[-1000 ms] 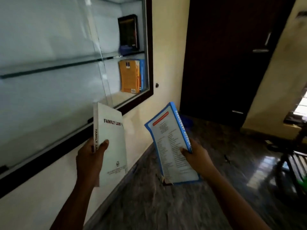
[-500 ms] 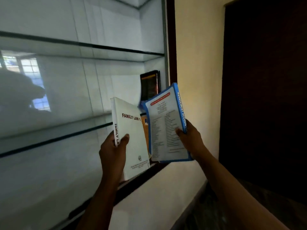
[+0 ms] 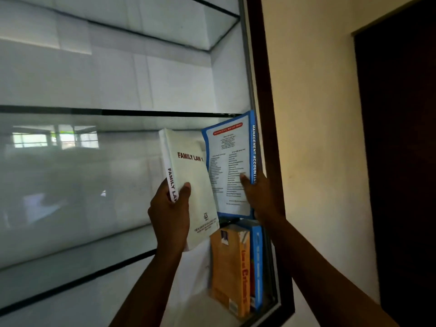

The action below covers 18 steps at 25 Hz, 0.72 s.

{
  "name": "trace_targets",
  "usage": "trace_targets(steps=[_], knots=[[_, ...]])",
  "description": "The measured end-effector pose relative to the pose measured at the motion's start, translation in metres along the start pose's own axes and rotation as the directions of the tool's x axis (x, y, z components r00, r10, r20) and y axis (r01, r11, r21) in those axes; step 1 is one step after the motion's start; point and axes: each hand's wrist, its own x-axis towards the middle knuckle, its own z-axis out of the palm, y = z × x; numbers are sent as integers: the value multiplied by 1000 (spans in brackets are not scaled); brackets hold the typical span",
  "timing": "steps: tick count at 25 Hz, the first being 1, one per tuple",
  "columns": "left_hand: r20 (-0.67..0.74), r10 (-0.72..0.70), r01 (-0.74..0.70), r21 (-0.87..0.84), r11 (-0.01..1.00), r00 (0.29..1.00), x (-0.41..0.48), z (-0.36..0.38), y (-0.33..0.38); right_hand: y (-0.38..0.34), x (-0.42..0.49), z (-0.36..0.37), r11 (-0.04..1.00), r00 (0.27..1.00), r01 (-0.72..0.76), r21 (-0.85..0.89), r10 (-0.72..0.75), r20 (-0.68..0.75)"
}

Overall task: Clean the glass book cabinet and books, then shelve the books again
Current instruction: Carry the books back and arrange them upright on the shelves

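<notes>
My left hand grips a white book titled Family Law 1 by its spine, held upright in front of the glass cabinet. My right hand holds a blue-edged Management Accounting book by its spine, upright at the cabinet's right end, at the level of the middle shelf. The two books overlap slightly. On the shelf below stand an orange book and a blue book.
The dark wooden frame of the cabinet runs down just right of the blue-edged book. Glass shelves stretch left, with window reflections on them. A cream wall and a dark door lie to the right.
Both hands have raised the books and carried them closer to the cabinet's right end. The blue-edged book now stands upright against the frame. My view has tilted up toward the shelves.
</notes>
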Motion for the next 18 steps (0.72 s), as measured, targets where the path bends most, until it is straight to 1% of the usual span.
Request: trace_targets(steps=[2,4,6,8,10,12,14,16,18], knots=[[-61,2,0,23,1000,998,8,18,-8,28,28,15,1000,999,-11,7,11,46],[-103,5,0,43,999,995,15,33,-14,53,47,28,998,996,-61,2,61,64],[-145,26,-9,115,993,989,21,50,-22,77,66,40,993,992,-117,24,115,53],[-175,65,-30,193,981,982,27,67,-28,94,76,48,993,992,-117,21,116,47],[-193,102,-50,255,966,976,32,79,-35,100,78,47,996,994,-89,-22,91,66],[-184,140,-77,315,946,973,37,89,-42,99,80,36,990,984,-44,-135,66,167],[-169,172,-100,367,925,970,41,100,-51,93,84,17,954,957,62,-292,27,290],[-158,188,-108,413,904,969,44,112,-59,91,86,3,905,946,161,-393,-28,323],[-158,186,-99,444,890,970,46,124,-67,94,82,-2,863,937,216,-457,-52,345]])
